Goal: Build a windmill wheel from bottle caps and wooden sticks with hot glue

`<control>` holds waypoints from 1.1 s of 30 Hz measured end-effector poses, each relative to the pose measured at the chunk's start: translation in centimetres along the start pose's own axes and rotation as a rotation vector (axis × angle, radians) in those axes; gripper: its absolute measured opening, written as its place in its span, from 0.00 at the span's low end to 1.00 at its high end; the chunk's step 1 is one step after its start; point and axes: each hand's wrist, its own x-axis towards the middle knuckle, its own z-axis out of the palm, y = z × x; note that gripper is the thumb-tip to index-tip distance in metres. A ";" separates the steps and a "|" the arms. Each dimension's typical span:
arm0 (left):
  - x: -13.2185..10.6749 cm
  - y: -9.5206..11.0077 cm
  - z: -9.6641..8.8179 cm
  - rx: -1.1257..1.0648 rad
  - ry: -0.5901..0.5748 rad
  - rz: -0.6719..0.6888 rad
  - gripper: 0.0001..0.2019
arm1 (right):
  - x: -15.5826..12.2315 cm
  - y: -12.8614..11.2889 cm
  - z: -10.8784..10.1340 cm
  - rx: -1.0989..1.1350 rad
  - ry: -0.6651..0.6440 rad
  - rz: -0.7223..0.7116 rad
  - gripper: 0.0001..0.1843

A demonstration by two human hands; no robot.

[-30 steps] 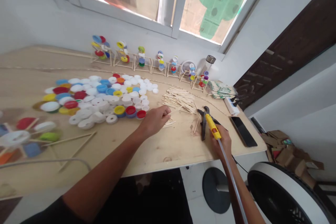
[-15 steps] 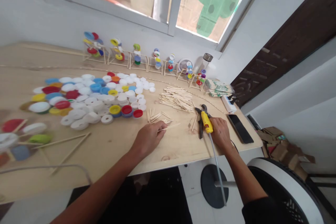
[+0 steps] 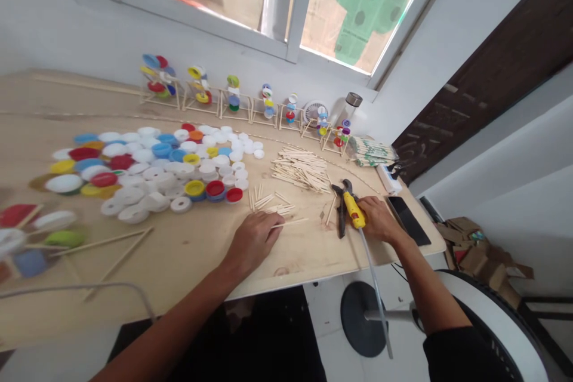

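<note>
A thin wooden stick (image 3: 293, 222) is pinched in my left hand (image 3: 255, 239), its free end pointing right just above the tabletop. Beyond those fingers lie several short cut sticks (image 3: 264, 200). My right hand (image 3: 376, 218) is closed around the handle side of a yellow hot glue gun (image 3: 355, 212); the gun's body hides some of the fingers. From the gun's rear a long translucent glue stick (image 3: 373, 286) extends over the table edge. Dark-handled cutting pliers (image 3: 342, 215) lie against the gun's left side.
Many bottle caps (image 3: 156, 173) cover the table's left half. A pile of sticks (image 3: 299, 170) lies mid-table. Several cap-wheel models (image 3: 235, 98) line the wall. At right are a phone (image 3: 408, 221), a power strip (image 3: 388, 179) and packed sticks (image 3: 369, 151). A floor fan (image 3: 483, 310) stands close by.
The glue gun has shifted slightly right with my right hand, and its trailing glue stick has swung right. My left hand has dipped a little, still pinching the wooden stick.
</note>
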 end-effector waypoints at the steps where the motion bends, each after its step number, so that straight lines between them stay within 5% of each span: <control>1: 0.0 -0.1 0.1 -0.001 0.007 0.006 0.08 | 0.1 -0.1 -0.2 0.001 -0.021 0.002 0.18; 8: -0.2 -0.2 0.4 0.001 0.053 0.017 0.09 | -1.0 -0.6 -2.2 -0.030 -0.092 0.053 0.24; 12: -0.3 -0.4 0.5 -0.005 0.059 0.027 0.09 | -1.1 -2.5 -4.4 0.058 0.060 0.030 0.22; 15: -0.3 -0.3 0.5 -0.007 0.060 0.043 0.09 | 1.4 -5.9 -5.3 0.175 0.131 0.050 0.18; 19: -0.4 0.0 0.2 -0.002 0.056 0.076 0.10 | 6.9 -10.5 -4.8 0.022 -0.051 0.165 0.19; 23: -1.1 0.1 -0.8 -0.001 0.061 0.118 0.11 | 10.5 -12.5 -3.5 -0.041 -0.107 0.187 0.17; 33: -6.5 0.6 -4.3 -0.218 0.025 0.183 0.09 | 11.5 -12.4 -2.2 -0.060 -0.125 0.165 0.12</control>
